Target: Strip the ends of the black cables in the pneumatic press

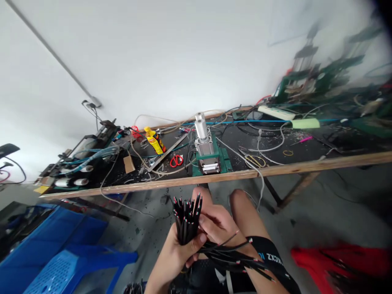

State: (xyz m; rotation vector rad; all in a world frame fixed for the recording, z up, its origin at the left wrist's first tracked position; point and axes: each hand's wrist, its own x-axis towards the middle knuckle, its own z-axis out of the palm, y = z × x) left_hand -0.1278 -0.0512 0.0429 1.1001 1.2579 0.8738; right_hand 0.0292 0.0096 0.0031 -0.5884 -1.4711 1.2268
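Head view: left hand (179, 249) around black cables (184, 228), right hand (221, 223) curled alongside.

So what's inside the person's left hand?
The left hand holds a bundle of black cables; their coloured wire tips show above. The hand itself covers the gripped stretch.

Soft, bright light washes the white wall (171, 53) (pale almost to flatness), while the grey floor (143, 241) beneath the workbench (183, 180) is dimmer. The central pneumatic press (203, 143) and black cables (185, 222) look fairly crisp; green presses (306, 77) towards the right smear heavily. Wide-angle stretching distorts the margins, and blackness clips the upper right corner.
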